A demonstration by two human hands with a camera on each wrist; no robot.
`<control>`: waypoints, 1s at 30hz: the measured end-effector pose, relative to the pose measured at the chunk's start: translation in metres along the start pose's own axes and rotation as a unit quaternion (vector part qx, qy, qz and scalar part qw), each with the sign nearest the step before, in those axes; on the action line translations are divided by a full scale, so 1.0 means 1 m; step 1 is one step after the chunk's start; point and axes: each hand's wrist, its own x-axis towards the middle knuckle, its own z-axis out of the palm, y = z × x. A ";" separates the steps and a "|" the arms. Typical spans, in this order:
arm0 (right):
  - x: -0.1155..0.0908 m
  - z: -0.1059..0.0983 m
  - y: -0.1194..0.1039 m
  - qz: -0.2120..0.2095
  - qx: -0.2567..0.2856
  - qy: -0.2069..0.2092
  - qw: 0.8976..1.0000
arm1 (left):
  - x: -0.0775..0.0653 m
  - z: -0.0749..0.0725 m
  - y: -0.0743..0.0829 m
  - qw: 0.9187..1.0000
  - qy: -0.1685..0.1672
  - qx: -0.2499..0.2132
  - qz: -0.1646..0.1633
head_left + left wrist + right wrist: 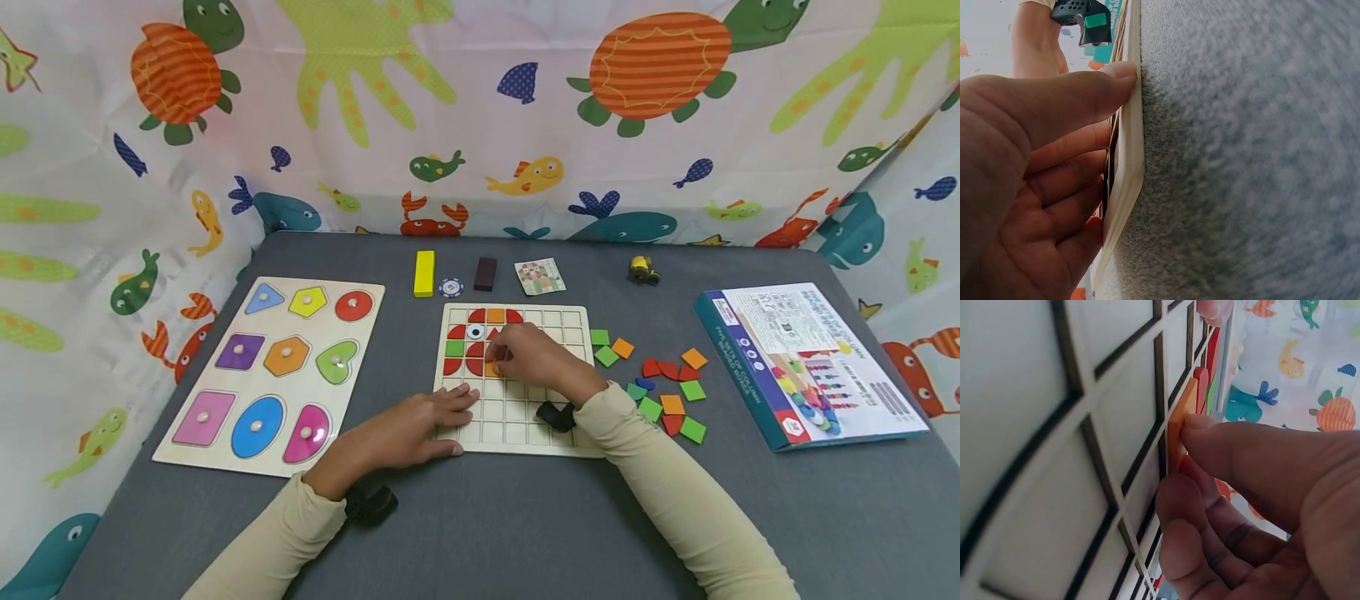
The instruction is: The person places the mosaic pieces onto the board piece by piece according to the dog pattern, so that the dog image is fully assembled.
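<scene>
A pale wooden grid board (487, 429) lies on the table, its far left cells filled with red, orange and green pieces around a round white eye piece (476, 332). My right hand (531, 357) is over the filled part, thumb and fingers pinching an orange square tile (1177, 425) at its cell. In the right wrist view the tile tilts slightly against the grid lines. My left hand (423, 423) rests with straight fingers on the board's near left part. Its thumb (1100, 87) touches the board's edge in the left wrist view.
Right of the board lie loose green, orange, red and blue pieces (651, 408). A boxed game (832, 367) is at far right, a shape puzzle (281, 400) at left. Behind are a yellow block (424, 273), poker chip (451, 287), dark block (485, 273), picture card (540, 277) and small toy (642, 270).
</scene>
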 end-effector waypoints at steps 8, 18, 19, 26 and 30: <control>-0.017 -0.015 -0.002 0.026 0.016 -0.001 1.000 | 0.001 -0.001 0.000 1.000 -0.002 -0.001 -0.004; -0.059 -0.046 0.027 0.059 0.007 0.036 0.998 | -0.001 0.000 0.001 1.000 0.001 -0.003 -0.005; -0.064 -0.048 0.030 0.066 0.010 0.037 0.997 | -0.001 0.000 0.001 1.000 0.001 -0.003 -0.005; -0.096 -0.064 0.051 0.081 -0.006 0.058 0.995 | -0.001 0.001 0.001 1.000 0.001 -0.002 -0.005; -0.112 -0.072 0.064 0.103 -0.020 0.060 0.993 | -0.001 0.001 0.000 1.000 0.003 -0.002 -0.003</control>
